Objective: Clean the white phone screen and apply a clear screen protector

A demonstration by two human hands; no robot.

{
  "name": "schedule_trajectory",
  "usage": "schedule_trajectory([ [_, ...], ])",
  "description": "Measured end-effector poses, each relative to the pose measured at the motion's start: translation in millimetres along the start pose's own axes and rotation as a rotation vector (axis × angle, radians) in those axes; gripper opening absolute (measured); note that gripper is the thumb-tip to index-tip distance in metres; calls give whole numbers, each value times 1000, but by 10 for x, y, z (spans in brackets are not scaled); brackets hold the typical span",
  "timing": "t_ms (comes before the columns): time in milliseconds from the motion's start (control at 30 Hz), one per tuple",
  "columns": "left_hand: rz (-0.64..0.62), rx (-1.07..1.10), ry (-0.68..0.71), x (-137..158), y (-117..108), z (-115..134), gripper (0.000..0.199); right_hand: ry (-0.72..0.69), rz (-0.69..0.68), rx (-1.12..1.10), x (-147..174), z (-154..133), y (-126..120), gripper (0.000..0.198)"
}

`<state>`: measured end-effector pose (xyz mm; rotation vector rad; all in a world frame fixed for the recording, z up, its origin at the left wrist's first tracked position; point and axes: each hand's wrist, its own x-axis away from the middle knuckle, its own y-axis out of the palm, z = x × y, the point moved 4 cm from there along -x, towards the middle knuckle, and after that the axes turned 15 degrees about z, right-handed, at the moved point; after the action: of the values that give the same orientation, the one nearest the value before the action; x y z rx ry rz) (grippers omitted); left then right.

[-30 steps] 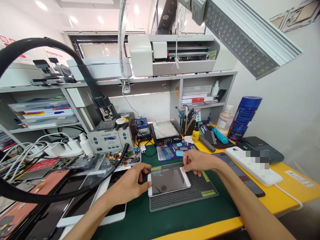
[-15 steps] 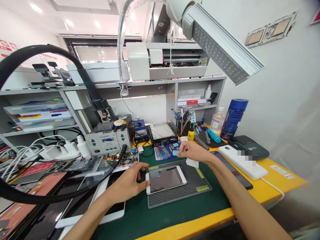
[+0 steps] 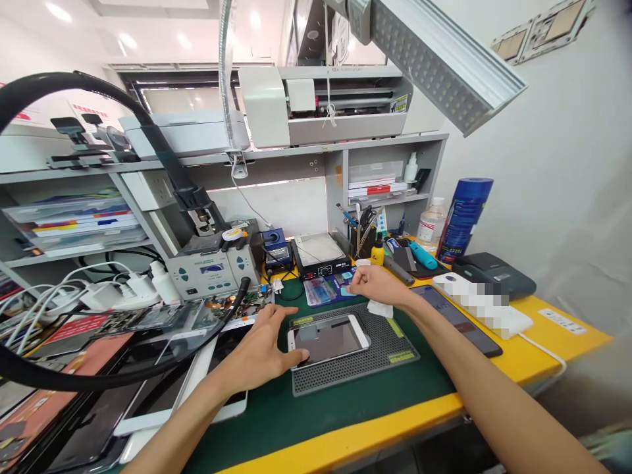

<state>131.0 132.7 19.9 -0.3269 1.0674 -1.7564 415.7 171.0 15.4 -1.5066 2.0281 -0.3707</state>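
Note:
A small white tablet (image 3: 332, 342) with a dark screen lies face up on a grey perforated mat (image 3: 390, 352). My left hand (image 3: 266, 352) is at its left end, fingers spread, the thumb resting on the near left corner of the screen. Beyond the tablet, my right hand (image 3: 378, 286) hovers with fingers pinched together. A small light-blue piece (image 3: 344, 290) shows at those fingertips; I cannot tell whether it is held or lies behind them. Just below the right hand is a crumpled white wipe (image 3: 380, 309), at the mat's far edge.
On the left, several tablets and panels (image 3: 162, 388) lie stacked under a black hose (image 3: 148, 382). A grey rework station (image 3: 214, 266) stands behind. On the right are a dark phone (image 3: 459, 322), a white power bank-like block (image 3: 478, 303) with cable, and a blue can (image 3: 464, 220).
The whole view has shifted slightly, so the bench sits higher in the picture. My left thumb has slid from the tablet's left edge further onto its screen. My right hand stays pinched.

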Motion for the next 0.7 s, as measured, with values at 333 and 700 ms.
schedule_trajectory([
  [333, 3, -9, 15, -49, 58, 21, 77, -30, 18, 59, 1, 5, 34, 20],
  [700, -9, -28, 35, -74, 77, 67, 79, -51, 115, 139, -13, 26, 0, 14],
])
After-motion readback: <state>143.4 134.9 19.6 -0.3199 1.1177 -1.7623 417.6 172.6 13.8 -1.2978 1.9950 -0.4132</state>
